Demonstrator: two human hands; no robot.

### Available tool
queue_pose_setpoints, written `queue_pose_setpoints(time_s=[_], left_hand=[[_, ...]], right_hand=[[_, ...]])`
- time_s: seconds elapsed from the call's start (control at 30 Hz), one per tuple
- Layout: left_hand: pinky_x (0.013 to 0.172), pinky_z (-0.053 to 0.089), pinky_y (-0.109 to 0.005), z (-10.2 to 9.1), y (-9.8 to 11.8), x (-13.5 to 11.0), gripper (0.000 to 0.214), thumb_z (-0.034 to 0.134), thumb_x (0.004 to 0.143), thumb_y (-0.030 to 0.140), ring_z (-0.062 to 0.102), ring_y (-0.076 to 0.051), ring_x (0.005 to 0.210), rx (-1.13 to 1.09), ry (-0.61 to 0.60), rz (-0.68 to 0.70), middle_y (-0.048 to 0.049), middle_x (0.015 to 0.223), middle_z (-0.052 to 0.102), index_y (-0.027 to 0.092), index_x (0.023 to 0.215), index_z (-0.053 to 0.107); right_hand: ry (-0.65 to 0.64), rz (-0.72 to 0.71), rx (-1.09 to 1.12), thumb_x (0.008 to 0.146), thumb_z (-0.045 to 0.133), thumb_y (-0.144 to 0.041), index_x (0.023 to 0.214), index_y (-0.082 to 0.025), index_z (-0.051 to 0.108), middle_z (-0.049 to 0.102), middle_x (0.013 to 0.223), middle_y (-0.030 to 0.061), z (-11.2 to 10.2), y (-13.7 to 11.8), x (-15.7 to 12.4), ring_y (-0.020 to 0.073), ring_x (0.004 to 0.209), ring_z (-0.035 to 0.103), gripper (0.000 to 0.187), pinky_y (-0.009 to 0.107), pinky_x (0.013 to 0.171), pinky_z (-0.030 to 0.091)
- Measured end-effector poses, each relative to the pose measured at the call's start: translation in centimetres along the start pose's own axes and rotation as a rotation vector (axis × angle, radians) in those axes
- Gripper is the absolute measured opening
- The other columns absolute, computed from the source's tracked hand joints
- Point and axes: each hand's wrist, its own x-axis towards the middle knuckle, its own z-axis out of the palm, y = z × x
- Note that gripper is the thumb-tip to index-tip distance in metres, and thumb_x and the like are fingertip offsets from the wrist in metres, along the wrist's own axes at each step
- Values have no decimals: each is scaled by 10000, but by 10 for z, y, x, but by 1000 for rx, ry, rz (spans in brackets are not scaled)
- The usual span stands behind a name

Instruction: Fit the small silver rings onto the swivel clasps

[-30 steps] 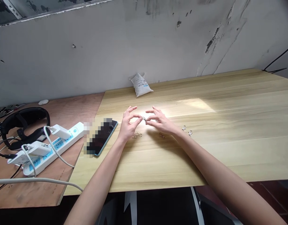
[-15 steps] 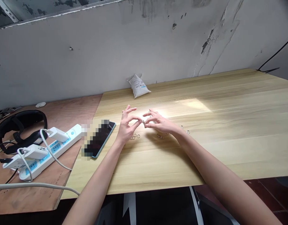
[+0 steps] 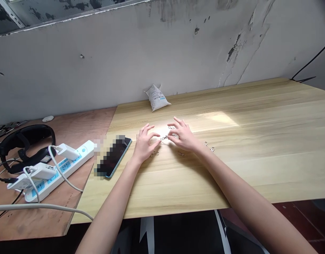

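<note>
Metal clasp (image 3: 164, 137) right of phone (image 3: 117, 155), between hands. Left hand (image 3: 143, 145) just right of phone: grip spread, thumb and finger apart. Right hand (image 3: 185, 137) farther right, at clasp; can't tell if pinching. Counter (image 3: 258, 158) front edge nearer than phone; widest stretch far right, past loose clasps (image 3: 212, 149).

Looks like a makeshift workshop corner; home or business, can't tell. Evidence: stained, cracked grey wall (image 3: 120, 56) with holes, wood-grain worktop (image 3: 258, 141) beside a scuffed brown board (image 3: 51, 225), power strip (image 3: 84, 149) loaded with chargers (image 3: 69, 151), trailing white cable (image 3: 46, 207), loose metal clasps (image 3: 212, 149), dark red tiled floor (image 3: 295, 217).
</note>
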Motion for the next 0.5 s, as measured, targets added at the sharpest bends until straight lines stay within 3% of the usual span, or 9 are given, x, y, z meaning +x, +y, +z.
queue_pose_setpoints(time_s=[0.5], left_hand=[[1086, 347, -498, 1, 0, 3, 98, 659, 856, 259, 459, -273, 1310, 199, 28, 244, -46, 1274, 622, 241, 774, 710]], right_hand=[[11, -71, 7, 924, 525, -300, 791, -237, 680, 584, 1319, 46, 3, -10, -2, 298, 1439, 254, 214, 622, 1123, 229]])
